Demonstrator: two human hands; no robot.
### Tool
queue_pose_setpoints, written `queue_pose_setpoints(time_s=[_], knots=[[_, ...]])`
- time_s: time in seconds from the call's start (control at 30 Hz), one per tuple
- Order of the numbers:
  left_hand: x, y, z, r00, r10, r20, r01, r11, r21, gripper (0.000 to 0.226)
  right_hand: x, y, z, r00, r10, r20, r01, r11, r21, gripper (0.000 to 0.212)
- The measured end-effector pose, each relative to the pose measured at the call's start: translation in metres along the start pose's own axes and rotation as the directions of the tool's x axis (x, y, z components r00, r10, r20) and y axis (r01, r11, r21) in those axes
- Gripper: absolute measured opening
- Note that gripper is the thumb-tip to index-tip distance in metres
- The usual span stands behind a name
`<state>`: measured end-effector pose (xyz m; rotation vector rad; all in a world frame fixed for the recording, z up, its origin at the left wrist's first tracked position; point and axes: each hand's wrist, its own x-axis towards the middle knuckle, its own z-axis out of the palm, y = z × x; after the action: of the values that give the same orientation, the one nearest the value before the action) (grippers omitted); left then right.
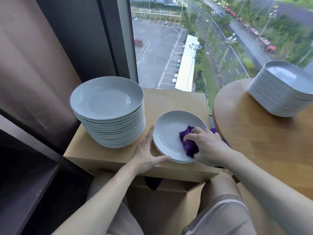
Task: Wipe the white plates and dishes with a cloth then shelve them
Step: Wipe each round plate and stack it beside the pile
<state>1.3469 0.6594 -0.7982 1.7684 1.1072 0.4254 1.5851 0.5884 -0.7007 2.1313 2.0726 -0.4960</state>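
Note:
A white round plate (171,131) lies on top of a light wooden cabinet (176,100), with at least one more plate under it. My left hand (147,153) touches its left and near rim with straight fingers and thumb. My right hand (208,146) grips a bunched purple cloth (188,143) and presses it on the plate's right inner side. A tall stack of white round plates (108,111) stands on the cabinet's left half. A stack of white squarish dishes (282,89) sits on the round wooden table (264,138) at right.
A large window (211,39) lies directly behind the cabinet and table, looking far down on a car park and road. A brown curtain (39,65) hangs at left. My knees are below the cabinet front, where a dark cloth (152,182) hangs from an opening.

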Motion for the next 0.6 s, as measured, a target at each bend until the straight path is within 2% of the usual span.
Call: queue_pose_setpoints(time_s=[0.17,0.3,0.4,0.5,0.6], knots=[[-0.003,0.010,0.006,0.997,-0.052,-0.061,0.058,0.992,0.108,0.149,0.000,-0.016,0.005,0.992,-0.122,0.009,0.117,0.963,0.243,0.054],[-0.003,0.014,0.007,0.996,-0.068,-0.065,0.075,0.990,0.118,0.152,0.019,-0.039,0.011,0.977,-0.196,-0.080,0.212,0.919,0.333,0.053],[-0.003,0.014,0.007,0.995,-0.051,-0.082,0.062,0.990,0.130,0.150,0.041,-0.056,0.019,0.969,-0.174,-0.177,0.209,0.957,0.201,0.057],[-0.005,0.013,0.005,0.998,-0.015,-0.067,0.025,0.989,0.145,0.146,0.066,-0.063,0.027,0.954,-0.099,-0.284,0.089,0.995,-0.049,0.055],[-0.007,0.013,0.004,0.998,-0.023,-0.067,0.031,0.991,0.131,0.145,0.083,-0.059,0.025,0.935,-0.029,-0.354,-0.027,0.988,-0.152,0.047]])
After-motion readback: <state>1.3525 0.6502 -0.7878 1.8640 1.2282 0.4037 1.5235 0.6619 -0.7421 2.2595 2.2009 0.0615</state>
